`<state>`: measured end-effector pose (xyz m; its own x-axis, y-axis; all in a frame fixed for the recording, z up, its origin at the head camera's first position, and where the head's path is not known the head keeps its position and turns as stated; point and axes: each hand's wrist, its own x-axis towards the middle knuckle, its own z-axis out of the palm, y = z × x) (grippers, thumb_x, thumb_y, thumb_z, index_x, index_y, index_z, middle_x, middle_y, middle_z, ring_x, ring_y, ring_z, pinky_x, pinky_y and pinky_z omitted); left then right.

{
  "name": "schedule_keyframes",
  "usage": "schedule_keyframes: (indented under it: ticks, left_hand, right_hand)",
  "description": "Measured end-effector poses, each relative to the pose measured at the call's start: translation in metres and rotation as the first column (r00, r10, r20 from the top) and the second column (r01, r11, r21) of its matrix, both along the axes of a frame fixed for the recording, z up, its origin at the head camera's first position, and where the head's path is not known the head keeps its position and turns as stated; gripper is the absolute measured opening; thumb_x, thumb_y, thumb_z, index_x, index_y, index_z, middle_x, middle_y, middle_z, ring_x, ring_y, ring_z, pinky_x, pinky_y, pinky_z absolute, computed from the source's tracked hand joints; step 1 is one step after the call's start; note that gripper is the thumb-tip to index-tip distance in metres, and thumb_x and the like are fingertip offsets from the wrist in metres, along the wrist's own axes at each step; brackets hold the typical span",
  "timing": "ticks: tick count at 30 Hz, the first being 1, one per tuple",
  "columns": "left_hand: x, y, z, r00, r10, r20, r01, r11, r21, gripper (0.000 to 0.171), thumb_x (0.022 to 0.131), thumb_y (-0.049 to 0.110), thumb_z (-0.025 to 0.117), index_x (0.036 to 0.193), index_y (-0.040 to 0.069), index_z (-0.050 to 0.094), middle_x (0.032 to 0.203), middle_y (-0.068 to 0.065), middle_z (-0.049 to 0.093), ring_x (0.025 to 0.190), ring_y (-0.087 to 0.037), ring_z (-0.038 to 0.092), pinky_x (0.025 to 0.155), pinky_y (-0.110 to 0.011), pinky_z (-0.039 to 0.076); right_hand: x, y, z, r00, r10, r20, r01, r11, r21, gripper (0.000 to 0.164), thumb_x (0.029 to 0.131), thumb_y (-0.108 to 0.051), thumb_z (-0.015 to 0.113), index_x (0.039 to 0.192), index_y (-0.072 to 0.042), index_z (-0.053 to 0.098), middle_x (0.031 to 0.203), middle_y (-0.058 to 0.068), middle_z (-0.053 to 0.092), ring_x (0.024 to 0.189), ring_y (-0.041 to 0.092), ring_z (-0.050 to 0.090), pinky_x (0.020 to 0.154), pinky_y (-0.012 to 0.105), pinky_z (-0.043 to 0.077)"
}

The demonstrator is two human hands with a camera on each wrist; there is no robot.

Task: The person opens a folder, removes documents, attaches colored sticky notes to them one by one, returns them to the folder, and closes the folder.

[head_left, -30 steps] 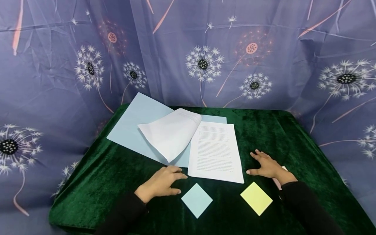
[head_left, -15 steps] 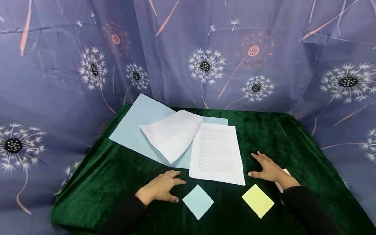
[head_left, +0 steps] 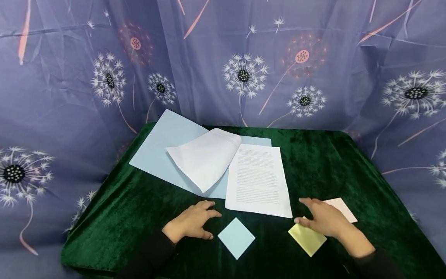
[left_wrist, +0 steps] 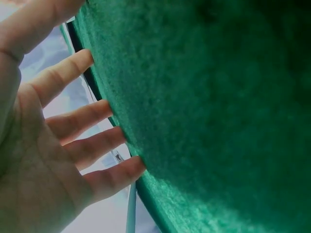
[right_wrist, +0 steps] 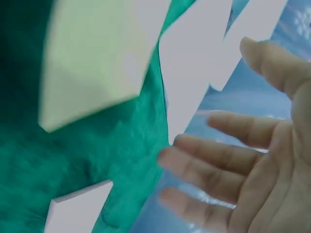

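My left hand (head_left: 191,223) lies spread at the left of a light blue square note pad (head_left: 237,238), holding nothing. In the left wrist view its fingers (left_wrist: 114,179) are straight and at the green cloth; whether they touch it I cannot tell. My right hand (head_left: 325,217) hovers with loose fingers over the far corner of a yellow note pad (head_left: 310,241). Behind that hand a pale pink note pad (head_left: 343,209) shows partly. The right wrist view has the yellow pad (right_wrist: 97,63) and the pink pad (right_wrist: 77,208) apart from the empty palm.
A printed paper stack (head_left: 259,182) lies ahead of the hands, its upper sheets (head_left: 205,157) flipped left. Under it sits a light blue folder (head_left: 156,151), spread flat. Green velvet cloth (head_left: 313,162) covers the table, with a patterned curtain (head_left: 202,77) behind.
My right hand has drawn back toward me, from beside the papers to above the yellow pad. More of the pink pad shows now. My left hand has hardly moved.
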<state>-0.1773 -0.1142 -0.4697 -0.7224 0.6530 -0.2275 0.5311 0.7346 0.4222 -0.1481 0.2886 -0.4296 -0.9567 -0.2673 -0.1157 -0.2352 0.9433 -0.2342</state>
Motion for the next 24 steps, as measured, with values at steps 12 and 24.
schedule_keyframes:
  ticks: [12,24]
  left_hand:
    - [0.000,0.002,0.005,0.999,0.032,0.020,-0.032,0.999,0.003,0.057,0.079,0.024,0.088,0.131,0.013,0.067,0.154,-0.020,0.046,0.144,-0.041,0.041,0.111,-0.062,0.040]
    - [0.000,0.004,0.004,0.999,0.024,0.033,-0.024,1.000,0.009,0.058,0.078,0.023,0.088,0.131,0.012,0.067,0.154,-0.021,0.045,0.144,-0.042,0.041,0.111,-0.062,0.040]
  right_hand:
    - [0.030,-0.013,-0.026,0.981,-0.156,0.117,0.135,0.976,0.170,0.095,0.070,-0.064,0.082,0.132,0.003,0.057,0.092,0.010,0.064,0.076,0.019,0.056,0.064,0.040,0.048]
    - [0.036,-0.014,-0.036,0.979,-0.183,0.089,0.169,0.975,0.147,0.086,0.075,-0.051,0.084,0.132,0.007,0.057,0.100,0.017,0.059,0.085,0.027,0.055,0.069,0.045,0.051]
